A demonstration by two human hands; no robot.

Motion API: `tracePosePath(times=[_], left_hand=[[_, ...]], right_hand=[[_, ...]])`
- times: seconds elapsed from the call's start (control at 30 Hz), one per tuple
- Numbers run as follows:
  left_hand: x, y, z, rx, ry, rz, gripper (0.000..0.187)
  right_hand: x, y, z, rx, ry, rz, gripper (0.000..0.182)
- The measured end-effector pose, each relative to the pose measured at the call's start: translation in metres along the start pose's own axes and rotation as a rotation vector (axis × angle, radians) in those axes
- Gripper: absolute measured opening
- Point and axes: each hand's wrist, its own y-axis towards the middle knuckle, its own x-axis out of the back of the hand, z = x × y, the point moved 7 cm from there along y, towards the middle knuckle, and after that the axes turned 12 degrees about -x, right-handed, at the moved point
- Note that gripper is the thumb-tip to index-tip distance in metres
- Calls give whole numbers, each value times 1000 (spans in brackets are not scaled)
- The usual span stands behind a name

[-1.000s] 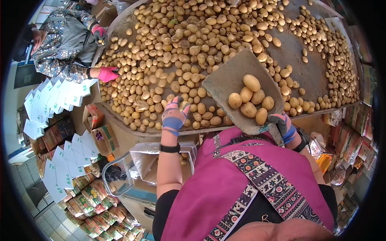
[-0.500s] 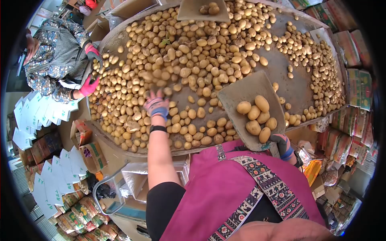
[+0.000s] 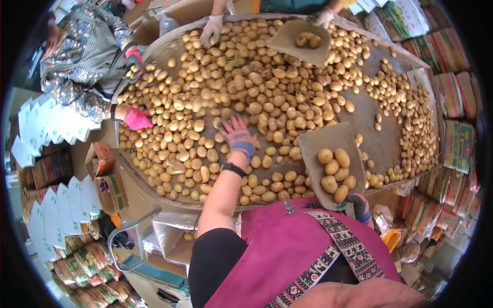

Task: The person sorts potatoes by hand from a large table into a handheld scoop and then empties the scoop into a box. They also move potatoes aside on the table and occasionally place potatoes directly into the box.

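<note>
My left hand (image 3: 239, 135), in a pink and grey-blue work glove, is open with its fingers spread over the potatoes (image 3: 257, 109), beside a bare patch of the table. A dark band circles that wrist. Low on the right, my right hand (image 3: 360, 207) is gloved and closed around the handle end of a wide, flat scoop (image 3: 319, 142). Several larger potatoes (image 3: 330, 168) lie in the scoop's pan, which rests over the near side of the table (image 3: 382, 138). The scoop and my body partly hide the right hand's fingers.
A co-worker at the left has pink-gloved hands (image 3: 137, 119) among the potatoes. At the far edge, white-gloved hands (image 3: 211, 31) reach in, near a second scoop (image 3: 292, 32) holding potatoes. Small potatoes (image 3: 416, 128) pile at the right. Stacked cartons (image 3: 459, 143) and boxes (image 3: 114, 194) surround the table.
My left hand has moved right and its fingers are now spread out. White-gloved hands have come into view at the far edge. The co-worker's near pink glove has reached farther in.
</note>
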Motion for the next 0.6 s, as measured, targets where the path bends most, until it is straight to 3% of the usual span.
tracePosePath(times=[0.1,0.17,0.2,0.27,0.33,0.37,0.43,0.47,0.5,0.53,0.6], left_hand=[[-3,-34,-8,-81,-10,93,85],[10,-56,-11,-315,-85,128,79],[5,-52,2,-311,-90,134,79],[20,-43,37,-352,-479,-224,70],[40,-34,91,-168,-425,-451,59],[37,-24,118,-86,-155,-478,60],[6,-10,181,180,-154,-202,63],[-23,-2,211,224,-127,-73,65],[-19,-13,224,221,-120,-101,65],[-24,-9,242,343,-223,-30,64],[-39,7,274,336,-127,-37,64]], right_hand=[[-3,3,2,-7,29,25,19],[-2,8,0,-30,57,38,19],[0,7,-4,-45,72,43,19],[-6,14,1,-79,100,55,19],[-12,20,1,-110,129,68,19],[-18,28,3,-123,144,73,18],[-26,33,4,-150,174,80,18],[-29,34,4,-165,190,80,18],[-29,31,8,-178,204,76,18],[-31,29,5,-192,221,71,18],[-36,27,4,-234,256,53,18]])
